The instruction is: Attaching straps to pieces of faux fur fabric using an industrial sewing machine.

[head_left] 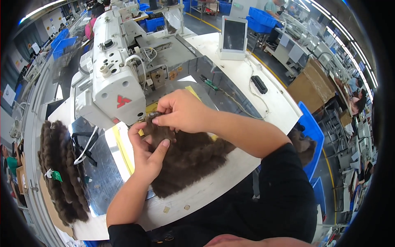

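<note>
A brown furry fabric piece (185,173) lies on the table in front of me, its near edge close to the table's front edge. My left hand (149,153) pinches a raised fold of this fabric between thumb and fingers. Just beyond it, my right hand (183,110) grips the fold's upper edge with thumb and bent fingers. Both hands are beside the head of a white industrial sewing machine (117,78), near its needle area, which my hands partly hide. Yellow strips (123,150) show on the plate around the fabric.
More brown furry pieces (61,173) are piled at the left, beside black and white straps (87,150). Green-handled snips (209,83), a black oblong object (259,84) and a screen (233,37) are at the back right. A blue bin (314,140) with brown fabric stands right.
</note>
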`<state>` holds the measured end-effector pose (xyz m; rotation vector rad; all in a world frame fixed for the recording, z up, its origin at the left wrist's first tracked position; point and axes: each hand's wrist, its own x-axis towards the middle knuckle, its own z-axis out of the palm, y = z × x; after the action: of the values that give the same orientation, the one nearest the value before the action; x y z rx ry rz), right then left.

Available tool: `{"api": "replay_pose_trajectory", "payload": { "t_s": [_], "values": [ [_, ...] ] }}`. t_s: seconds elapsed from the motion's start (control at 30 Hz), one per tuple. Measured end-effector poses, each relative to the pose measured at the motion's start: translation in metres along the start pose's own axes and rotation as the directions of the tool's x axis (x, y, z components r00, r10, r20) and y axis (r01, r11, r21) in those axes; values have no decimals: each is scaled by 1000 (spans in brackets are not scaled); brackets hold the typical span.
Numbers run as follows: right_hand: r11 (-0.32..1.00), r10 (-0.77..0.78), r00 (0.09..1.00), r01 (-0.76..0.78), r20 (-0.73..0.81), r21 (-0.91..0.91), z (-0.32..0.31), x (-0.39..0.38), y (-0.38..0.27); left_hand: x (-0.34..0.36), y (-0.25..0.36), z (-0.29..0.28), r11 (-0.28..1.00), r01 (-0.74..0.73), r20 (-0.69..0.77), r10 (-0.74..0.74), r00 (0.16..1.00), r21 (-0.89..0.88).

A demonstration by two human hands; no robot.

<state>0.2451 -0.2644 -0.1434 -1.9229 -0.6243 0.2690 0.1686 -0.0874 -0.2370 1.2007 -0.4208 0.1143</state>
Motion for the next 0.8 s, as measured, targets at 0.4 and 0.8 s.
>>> {"api": "replay_pose_trajectory", "payload": {
  "t_s": [0.4,0.8],
  "values": [
    [947,264,962,-272,70,171,11,52,80,18,-16,-44,887,328,125,-385,915,326],
    [948,318,941,-312,118,-66,53,76,94,4,-14,-69,-2,-423,423,0,906,906]
  ]
}}
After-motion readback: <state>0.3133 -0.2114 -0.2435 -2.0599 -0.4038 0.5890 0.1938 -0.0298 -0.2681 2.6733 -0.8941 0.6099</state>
